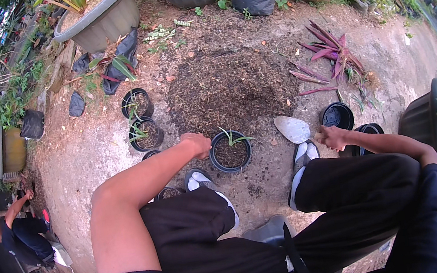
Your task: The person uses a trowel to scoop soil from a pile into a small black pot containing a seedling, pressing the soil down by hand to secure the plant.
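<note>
Between my feet stands a round black plant pot, filled with dark soil and holding a small green seedling. My left hand is closed at the left side of its rim; the fingertips are partly hidden. To the right of the pot, my right hand grips the handle of a trowel. Its pale metal blade points left and carries no visible heap of soil. Beyond the pot spreads a broad mound of loose brown soil.
On the left are potted seedlings. Empty black pots sit near my right hand. Uprooted purple plants lie at the far right. Large planters line the back. Another person crouches at the far left.
</note>
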The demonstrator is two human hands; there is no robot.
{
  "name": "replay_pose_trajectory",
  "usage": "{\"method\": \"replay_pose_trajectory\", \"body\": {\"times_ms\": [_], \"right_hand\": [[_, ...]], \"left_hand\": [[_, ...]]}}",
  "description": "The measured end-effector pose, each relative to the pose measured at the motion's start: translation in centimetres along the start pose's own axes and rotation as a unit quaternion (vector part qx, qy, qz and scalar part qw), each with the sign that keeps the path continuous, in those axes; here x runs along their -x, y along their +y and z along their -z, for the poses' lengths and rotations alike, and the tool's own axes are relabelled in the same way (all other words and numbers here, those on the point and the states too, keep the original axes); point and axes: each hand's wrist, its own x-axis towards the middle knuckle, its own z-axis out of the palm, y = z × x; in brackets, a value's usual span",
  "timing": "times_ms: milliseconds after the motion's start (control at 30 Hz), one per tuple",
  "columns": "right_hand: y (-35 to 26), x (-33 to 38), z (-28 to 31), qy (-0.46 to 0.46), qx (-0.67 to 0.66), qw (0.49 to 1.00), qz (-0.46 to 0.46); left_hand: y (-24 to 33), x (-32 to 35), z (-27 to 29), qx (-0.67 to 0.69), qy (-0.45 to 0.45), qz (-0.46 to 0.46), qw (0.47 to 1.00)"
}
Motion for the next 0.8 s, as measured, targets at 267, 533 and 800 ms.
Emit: {"method": "replay_pose_trajectory", "body": {"times_ms": [267,533,800], "right_hand": [[1.3,-1.4,-4.9,0.084,0.005,0.995,0.060],[-1.1,-3.0,-3.7,0.155,0.067,0.979,0.111],[-1.0,-4.7,-4.2,0.234,0.126,0.943,0.202]], "left_hand": [[0.2,-0.4,0.5,-0.020,-0.026,-0.005,0.999],[0.7,-0.6,0.6,-0.011,-0.007,0.011,1.000],[0.9,-0.2,0.6,-0.011,0.002,0.012,1.000]]}}
